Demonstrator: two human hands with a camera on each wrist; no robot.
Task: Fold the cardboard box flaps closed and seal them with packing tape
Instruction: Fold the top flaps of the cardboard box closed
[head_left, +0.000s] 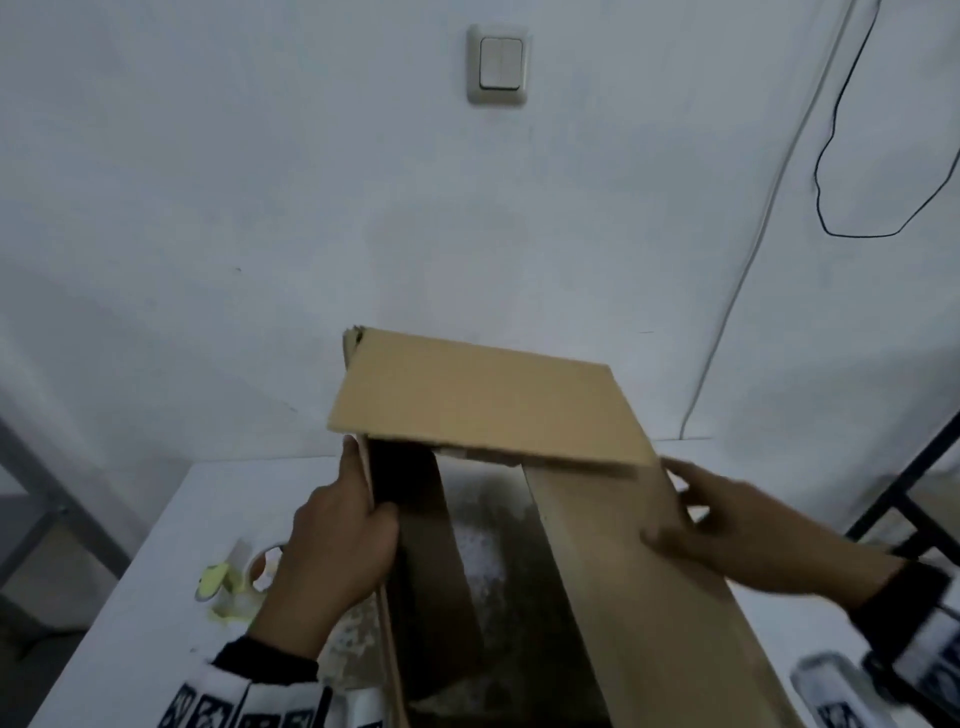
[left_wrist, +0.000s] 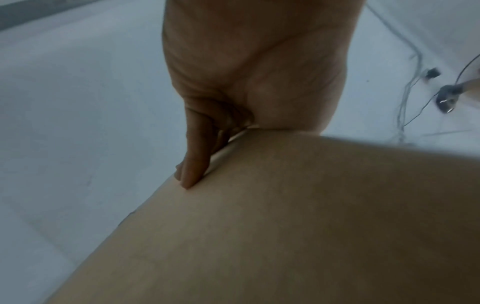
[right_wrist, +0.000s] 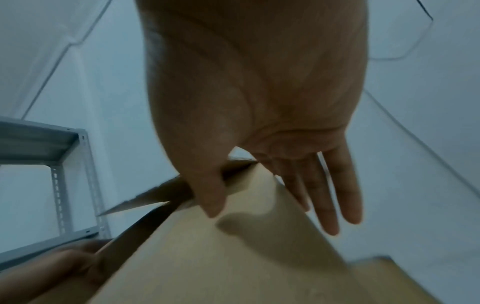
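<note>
Cardboard box (head_left: 649, 597) stands open on the white surface (head_left: 156, 571), directly in front of the person, with the far flap (head_left: 483, 405) folded part-way over the opening. Left hand (head_left: 337, 545) grips the upright left flap (head_left: 379, 519), thumb inside and fingers outside. Right hand (head_left: 737, 535) holds the right flap (head_left: 623, 545), thumb on its upper face and fingers straight along the outer side.

Risks:
- The far flap is held by neither hand. It may spring up before the side flaps trap it.
- Uneven pressure may crease a side flap off its score line, leaving a gap at the seam.
- The packing tape roll (head_left: 249, 571) lies just left of the left hand. Releasing a flap to reach it may let the flaps reopen.

No brand, label or writing is legible on the box or the tape. The printed patterns on the wrist bands (head_left: 244, 706) are too blurred to read.
</note>
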